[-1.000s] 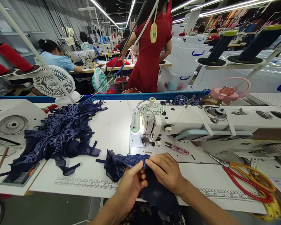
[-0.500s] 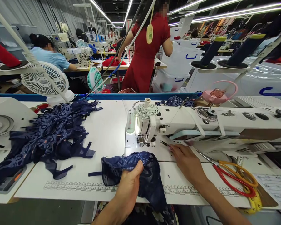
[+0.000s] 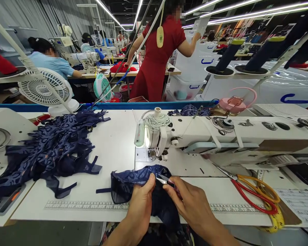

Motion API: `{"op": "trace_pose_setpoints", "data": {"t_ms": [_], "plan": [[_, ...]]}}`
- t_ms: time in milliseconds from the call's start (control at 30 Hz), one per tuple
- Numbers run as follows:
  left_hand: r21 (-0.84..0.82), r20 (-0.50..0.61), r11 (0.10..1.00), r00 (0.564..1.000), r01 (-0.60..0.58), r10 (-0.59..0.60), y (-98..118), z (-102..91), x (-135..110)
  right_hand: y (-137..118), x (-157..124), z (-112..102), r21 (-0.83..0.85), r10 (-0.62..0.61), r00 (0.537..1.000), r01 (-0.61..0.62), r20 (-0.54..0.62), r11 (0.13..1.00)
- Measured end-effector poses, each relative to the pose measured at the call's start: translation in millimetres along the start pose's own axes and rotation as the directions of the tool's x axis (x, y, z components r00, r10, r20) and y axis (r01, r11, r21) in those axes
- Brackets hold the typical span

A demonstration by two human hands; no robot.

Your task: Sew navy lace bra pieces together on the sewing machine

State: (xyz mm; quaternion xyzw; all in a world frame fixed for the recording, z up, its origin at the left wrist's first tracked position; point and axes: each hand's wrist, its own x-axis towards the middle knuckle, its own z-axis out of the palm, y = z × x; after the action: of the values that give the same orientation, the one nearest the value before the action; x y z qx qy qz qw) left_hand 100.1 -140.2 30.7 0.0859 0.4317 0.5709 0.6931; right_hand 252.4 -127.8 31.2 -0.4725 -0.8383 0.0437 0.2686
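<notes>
My left hand (image 3: pixel 141 205) is closed on a dark blue lace garment piece (image 3: pixel 129 179), its thumb on top, over the table's front edge. In my right hand (image 3: pixel 192 201) are small thread snips (image 3: pixel 166 181), with their blades apart and tips at the cloth beside my left thumb. The lower part of the cloth hangs past the edge toward my lap. Just behind the cloth stands the sewing machine's needle head (image 3: pixel 157 136), its lamp lit.
A heap of navy lace pieces (image 3: pixel 59 147) lies left. Orange- and red-handled scissors (image 3: pixel 256 191) and a yellow tape measure (image 3: pixel 277 218) lie right. A white fan (image 3: pixel 45 87) stands behind the heap. Beyond the table, a co-worker in red (image 3: pixel 156 58) stands and another sits.
My right hand has brought the snips from beside the machine bed, leftward and nearer, to the cloth. My left hand stays on the cloth. The co-worker in red has raised a forearm.
</notes>
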Motion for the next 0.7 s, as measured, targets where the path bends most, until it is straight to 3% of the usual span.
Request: {"op": "trace_pose_setpoints", "data": {"t_ms": [200,333,500,700], "plan": [[-0.005,0.039,1.000,0.999,-0.016,0.016,0.8,0.0,-2.1,6.0,2.0,2.0,-0.070,-0.085,0.995,0.080,-0.060,0.994],[-0.009,0.000,1.000,1.000,0.018,-0.018,2.1,1.0,-3.0,4.6,2.5,0.6,-0.095,-0.090,0.994,0.084,-0.055,0.992],[-0.008,0.012,0.999,0.999,0.045,-0.045,2.1,-0.3,-3.0,5.9,1.9,0.9,-0.073,-0.069,0.996,0.065,-0.055,0.995],[0.062,0.029,0.994,0.995,0.090,-0.092,1.7,-2.8,-3.7,4.7,-0.5,0.7,0.067,0.022,1.000,-0.024,0.018,0.997]]}}
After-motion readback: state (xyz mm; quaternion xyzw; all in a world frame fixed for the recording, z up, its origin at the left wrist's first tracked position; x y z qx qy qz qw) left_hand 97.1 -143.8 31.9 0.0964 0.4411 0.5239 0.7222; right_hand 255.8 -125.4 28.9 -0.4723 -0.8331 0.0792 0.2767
